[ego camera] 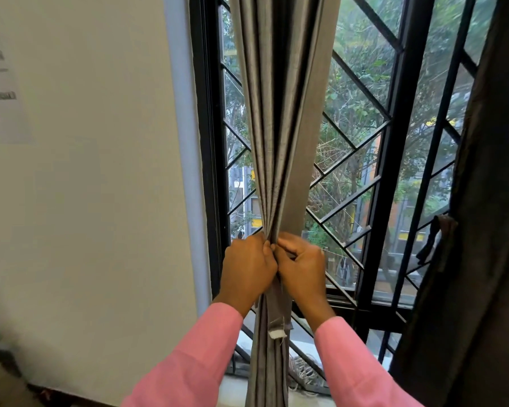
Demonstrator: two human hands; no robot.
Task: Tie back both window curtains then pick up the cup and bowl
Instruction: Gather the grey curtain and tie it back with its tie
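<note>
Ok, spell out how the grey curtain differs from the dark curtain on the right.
Colour: the grey curtain is pale; the dark curtain is near black. Handling: the left hand and right hand grip the grey curtain, cinching it into a narrow waist; nothing touches the dark curtain. Place: the grey curtain hangs at the left of the window, the dark curtain at the right edge of view. Both hang in folds before it.

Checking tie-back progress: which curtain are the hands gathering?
The grey curtain left of centre: left hand and right hand grip its bunched folds. The dark curtain at the right edge hangs untouched.
</note>
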